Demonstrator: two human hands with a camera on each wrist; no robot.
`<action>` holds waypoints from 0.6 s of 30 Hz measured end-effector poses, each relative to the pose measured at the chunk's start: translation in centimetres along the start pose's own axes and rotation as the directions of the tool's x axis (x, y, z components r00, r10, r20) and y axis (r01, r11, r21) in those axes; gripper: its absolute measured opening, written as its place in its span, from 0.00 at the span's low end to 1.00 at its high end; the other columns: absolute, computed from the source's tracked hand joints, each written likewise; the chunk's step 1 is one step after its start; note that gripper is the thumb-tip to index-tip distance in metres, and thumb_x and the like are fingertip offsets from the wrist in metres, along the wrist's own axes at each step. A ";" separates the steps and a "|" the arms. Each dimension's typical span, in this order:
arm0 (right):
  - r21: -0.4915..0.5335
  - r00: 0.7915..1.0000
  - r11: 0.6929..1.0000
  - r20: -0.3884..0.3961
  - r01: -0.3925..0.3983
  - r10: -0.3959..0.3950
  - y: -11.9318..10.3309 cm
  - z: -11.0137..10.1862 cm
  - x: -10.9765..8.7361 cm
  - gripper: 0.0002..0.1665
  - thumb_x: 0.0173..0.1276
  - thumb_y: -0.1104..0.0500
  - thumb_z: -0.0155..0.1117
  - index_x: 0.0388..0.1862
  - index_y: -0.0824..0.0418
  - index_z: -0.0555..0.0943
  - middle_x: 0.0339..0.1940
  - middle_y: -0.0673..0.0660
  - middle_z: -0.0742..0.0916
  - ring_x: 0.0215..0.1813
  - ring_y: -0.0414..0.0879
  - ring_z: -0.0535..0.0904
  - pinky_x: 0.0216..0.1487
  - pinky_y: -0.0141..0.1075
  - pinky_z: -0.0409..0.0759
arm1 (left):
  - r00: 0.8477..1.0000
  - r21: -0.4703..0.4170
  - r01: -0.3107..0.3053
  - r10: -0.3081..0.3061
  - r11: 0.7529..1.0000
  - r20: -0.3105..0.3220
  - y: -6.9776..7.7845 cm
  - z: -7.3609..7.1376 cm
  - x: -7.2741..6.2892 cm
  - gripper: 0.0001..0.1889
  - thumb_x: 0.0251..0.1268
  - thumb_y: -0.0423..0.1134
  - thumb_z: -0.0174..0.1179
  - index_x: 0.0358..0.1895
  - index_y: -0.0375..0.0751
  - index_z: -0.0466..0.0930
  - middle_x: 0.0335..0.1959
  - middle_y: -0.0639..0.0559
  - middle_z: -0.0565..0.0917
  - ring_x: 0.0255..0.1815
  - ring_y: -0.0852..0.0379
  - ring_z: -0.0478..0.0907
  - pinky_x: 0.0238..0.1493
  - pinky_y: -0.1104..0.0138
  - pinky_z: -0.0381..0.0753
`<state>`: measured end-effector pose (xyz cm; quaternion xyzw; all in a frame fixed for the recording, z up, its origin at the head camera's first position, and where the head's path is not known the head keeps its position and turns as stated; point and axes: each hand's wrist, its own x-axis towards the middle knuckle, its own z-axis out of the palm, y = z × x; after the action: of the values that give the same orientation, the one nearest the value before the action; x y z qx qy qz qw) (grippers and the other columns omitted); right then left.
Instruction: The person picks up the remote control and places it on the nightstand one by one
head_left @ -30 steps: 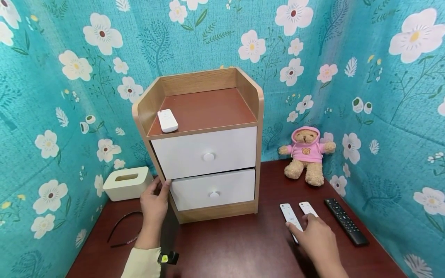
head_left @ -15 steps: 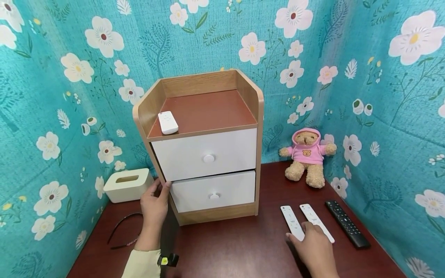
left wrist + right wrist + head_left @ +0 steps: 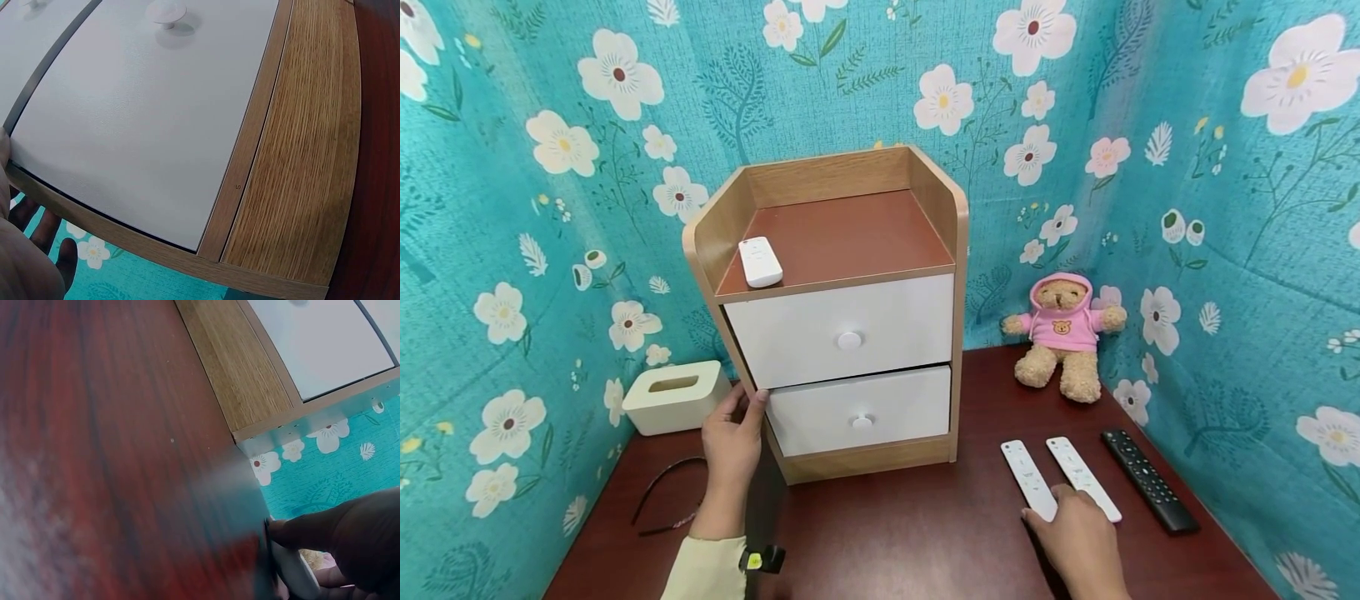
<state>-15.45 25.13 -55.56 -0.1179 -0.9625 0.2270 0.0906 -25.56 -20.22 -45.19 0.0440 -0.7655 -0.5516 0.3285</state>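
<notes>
My left hand (image 3: 732, 442) holds the left side edge of a wooden cabinet (image 3: 857, 233) with two white drawers. In the left wrist view its thumb lies at the front edge beside the lower drawer (image 3: 137, 125), with the other fingers behind the side panel. At the right, my right hand (image 3: 1081, 537) pinches the near end of a white remote control (image 3: 1028, 477) between thumb and fingers. The right wrist view shows the thumb on the edge of that remote (image 3: 294, 572). A second white remote (image 3: 1082, 475) lies close beside it, and a black remote (image 3: 1150, 483) farther right.
Another white remote (image 3: 761, 262) lies on the cabinet top. A cream tissue box (image 3: 673, 400) and a dark headband (image 3: 662, 492) are on the left of the table (image 3: 865, 533). A teddy bear (image 3: 1060, 333) in pink sits at the back right, against the floral curtain.
My right hand has drawn back from over the second white remote, which now shows almost whole. The left white remote has shifted slightly left. My left hand stays at the cabinet edge.
</notes>
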 end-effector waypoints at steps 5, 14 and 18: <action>0.002 1.000 1.000 -0.006 0.012 -0.012 0.3 0.1 -0.2 0.34 0.61 0.46 0.83 0.49 0.76 0.84 0.36 0.72 0.88 0.43 0.75 0.85 0.44 0.67 0.81 | 1.000 -0.005 0.005 -0.005 1.000 -0.001 -0.1 0.0 0.0 0.18 0.77 0.47 0.71 0.61 0.41 0.91 0.44 0.36 0.91 0.40 0.68 0.80 0.40 0.81 0.78; -0.020 1.000 1.000 -0.007 -0.020 0.020 0.3 0.0 -0.1 0.27 0.63 0.43 0.77 0.35 0.68 0.86 0.27 0.67 0.87 0.34 0.70 0.86 0.38 0.65 0.80 | 1.000 -0.011 0.008 -0.008 1.000 0.000 -0.1 0.0 0.0 0.19 0.77 0.46 0.72 0.62 0.40 0.91 0.45 0.36 0.91 0.40 0.68 0.80 0.40 0.81 0.78; -0.012 0.999 0.999 -0.011 -0.037 0.037 0.2 -0.2 0.0 0.27 0.65 0.43 0.75 0.37 0.69 0.88 0.28 0.68 0.89 0.35 0.70 0.86 0.39 0.65 0.81 | 1.000 -0.024 -0.011 0.011 1.000 -0.004 -0.1 0.1 0.0 0.17 0.76 0.45 0.72 0.61 0.41 0.91 0.44 0.37 0.91 0.39 0.68 0.80 0.39 0.81 0.77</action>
<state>-15.41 25.41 -55.47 -0.1374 -0.9610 0.2220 0.0907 -25.63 -20.16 -45.26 0.0369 -0.7584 -0.5587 0.3336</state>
